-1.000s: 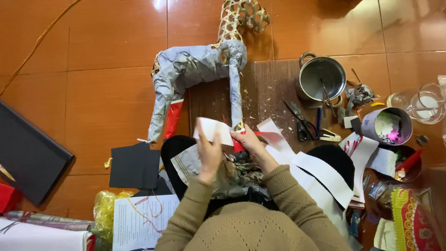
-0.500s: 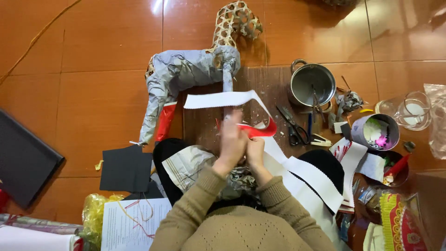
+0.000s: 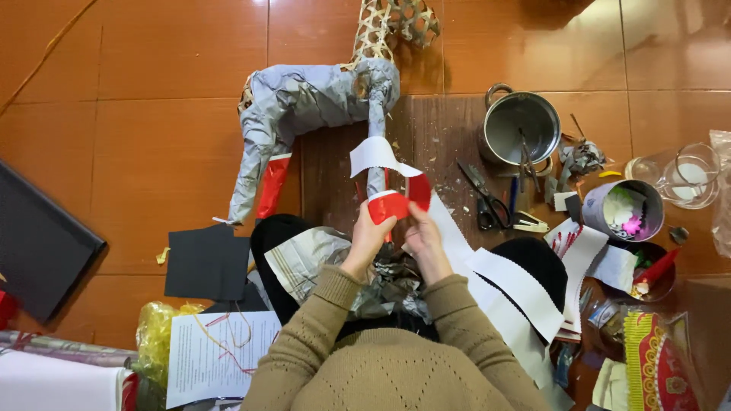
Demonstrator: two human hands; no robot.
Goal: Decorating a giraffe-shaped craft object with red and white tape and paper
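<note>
head view: left hand (image 3: 367, 237) and right hand (image 3: 423, 237) both pinching a red paper strip (image 3: 391, 205) with a white backing, wrapping it round the front leg (image 3: 375, 164) of the paper-covered animal frame (image 3: 304, 103) | scissors (image 3: 487, 199) and steel pot (image 3: 521, 128) nearby on the floor

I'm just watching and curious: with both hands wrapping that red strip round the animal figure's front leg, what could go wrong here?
The red strip might go on crooked or tear, since its loose white-backed tail curls free above the left hand and right hand. The paper-covered animal figure could shift or tip under the pulling. The scissors lie open close by, so an elbow or sleeve might catch them.
</note>
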